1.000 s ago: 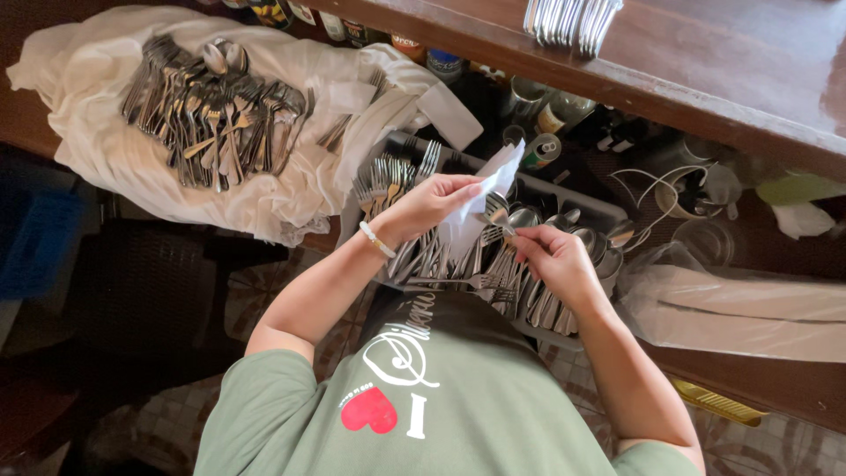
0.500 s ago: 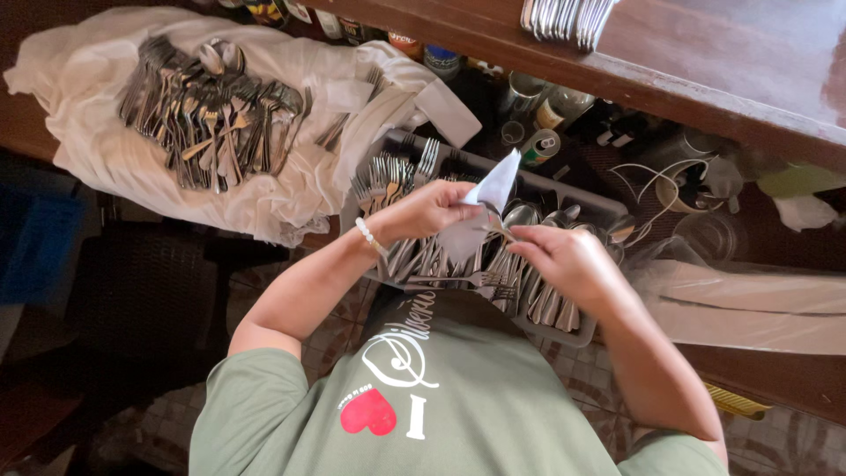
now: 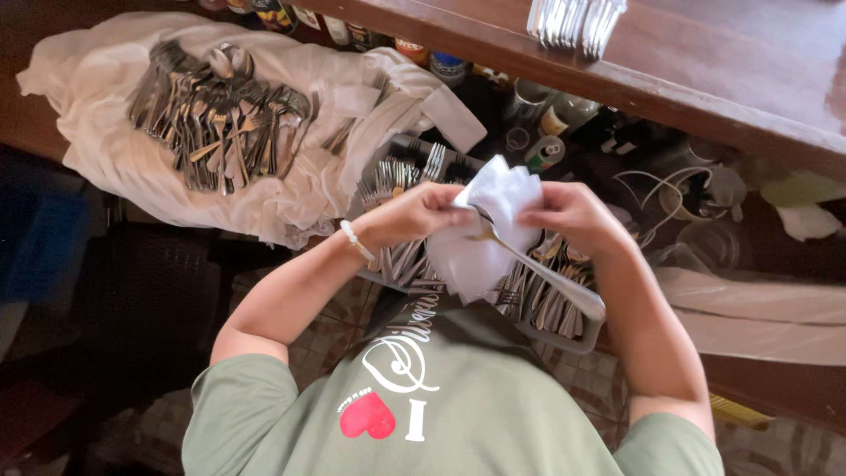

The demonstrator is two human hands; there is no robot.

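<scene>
Both my hands are raised over a grey cutlery tray (image 3: 577, 342) full of forks and spoons. My left hand (image 3: 412, 214), with a beaded bracelet at the wrist, pinches a white cloth (image 3: 483, 251) together with the head of a metal utensil (image 3: 551, 280). My right hand (image 3: 575, 216) grips the same cloth from the other side. The utensil's handle sticks out of the cloth and slants down to the right over the tray. Its head is wrapped in the cloth and hidden.
A pile of loose cutlery (image 3: 216, 123) lies on a white sheet (image 3: 106, 150) at the left. A wooden counter (image 3: 723, 70) runs across the top with more cutlery (image 3: 575, 18) on it. Bottles and jars (image 3: 546, 150) stand beneath it.
The hands have come up from the tray and closer together. The cloth, held up in a point before, is now bunched around a utensil whose handle shows.
</scene>
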